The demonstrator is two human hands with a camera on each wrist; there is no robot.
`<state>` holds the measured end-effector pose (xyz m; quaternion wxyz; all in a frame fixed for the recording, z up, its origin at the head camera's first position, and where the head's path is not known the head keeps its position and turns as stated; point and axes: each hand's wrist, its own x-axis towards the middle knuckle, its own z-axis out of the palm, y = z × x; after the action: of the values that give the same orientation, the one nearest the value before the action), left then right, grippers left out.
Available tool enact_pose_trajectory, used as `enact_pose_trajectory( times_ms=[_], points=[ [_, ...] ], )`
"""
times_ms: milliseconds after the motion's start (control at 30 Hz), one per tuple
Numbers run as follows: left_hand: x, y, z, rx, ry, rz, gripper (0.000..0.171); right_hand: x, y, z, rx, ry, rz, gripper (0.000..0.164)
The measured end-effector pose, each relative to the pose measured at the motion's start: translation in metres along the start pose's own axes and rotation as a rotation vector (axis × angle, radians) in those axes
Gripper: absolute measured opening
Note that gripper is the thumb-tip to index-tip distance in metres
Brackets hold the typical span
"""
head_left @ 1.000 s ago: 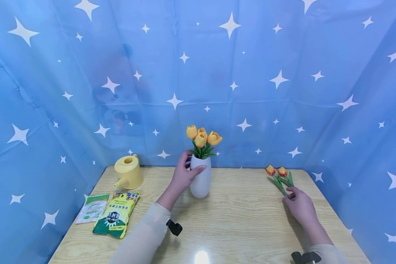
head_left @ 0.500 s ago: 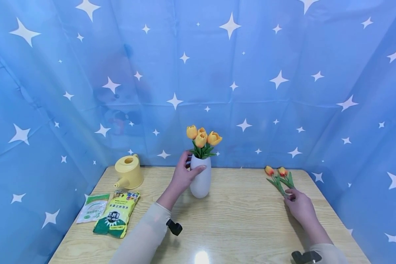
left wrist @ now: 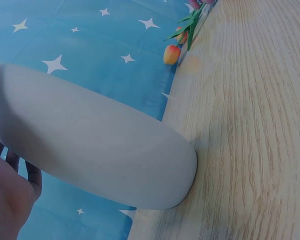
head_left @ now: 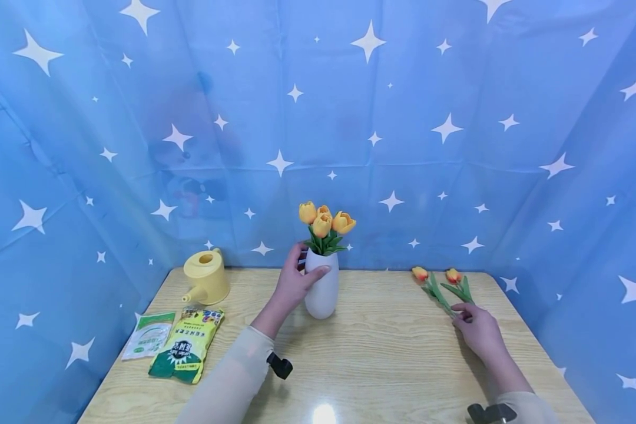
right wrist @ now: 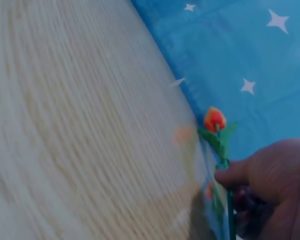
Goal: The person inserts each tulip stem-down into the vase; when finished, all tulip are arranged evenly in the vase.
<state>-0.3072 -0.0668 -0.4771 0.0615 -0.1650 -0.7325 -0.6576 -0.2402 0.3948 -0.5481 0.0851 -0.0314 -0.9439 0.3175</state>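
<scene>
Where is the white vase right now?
In the head view, the white vase is around the middle, gripped by the left hand, right of the yellow watering can, with yellow tulips in its mouth.

Cream sleeves, black wrist-worn devices, bare fingers

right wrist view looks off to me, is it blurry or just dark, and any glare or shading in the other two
Right wrist view: both, dim and soft, the right hand and tulip lacking crisp edges; head view: brighter, with a white glare spot on the table at the bottom edge; left wrist view: grey shading along the white vase.
</scene>
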Motion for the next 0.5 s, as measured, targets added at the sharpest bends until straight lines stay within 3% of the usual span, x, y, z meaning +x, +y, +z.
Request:
enact_pose_trajectory(
  times_ms=[500],
  points=[
    [0.000, -0.001, 0.001, 0.025, 0.010, 0.000, 0.071, 0.000, -0.020, 0.000, 0.089, -0.017, -0.016, 0.029]
  ],
)
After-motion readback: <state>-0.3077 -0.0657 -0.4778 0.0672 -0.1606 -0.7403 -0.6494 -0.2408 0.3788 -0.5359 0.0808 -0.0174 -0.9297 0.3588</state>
